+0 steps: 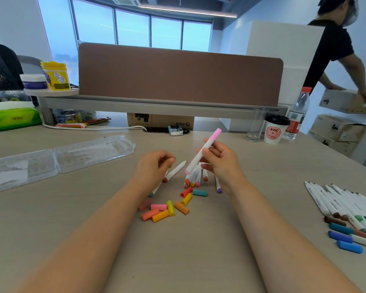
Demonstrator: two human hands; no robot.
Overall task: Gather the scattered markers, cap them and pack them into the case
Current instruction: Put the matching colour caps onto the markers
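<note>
Right hand (pixel 218 161) pinches the capped pink marker (pixel 201 153), tilted up off the desk (pixel 72 197), probably bound for the open case (pixel 57 157) well left. Left hand (pixel 154 163) curls over the uncapped markers (pixel 195 176); can't tell whether it grips one.

Light: bright daylight from the big windows (pixel 133 28), plus a long ceiling lamp (pixel 188 11).
Shadows: soft and pale on the table (pixel 72 208).
Shine: white patches on the clear case (pixel 89 153).
Edges: bent and stretched (wide lens).
Sharpness: a little soft all over.
</note>
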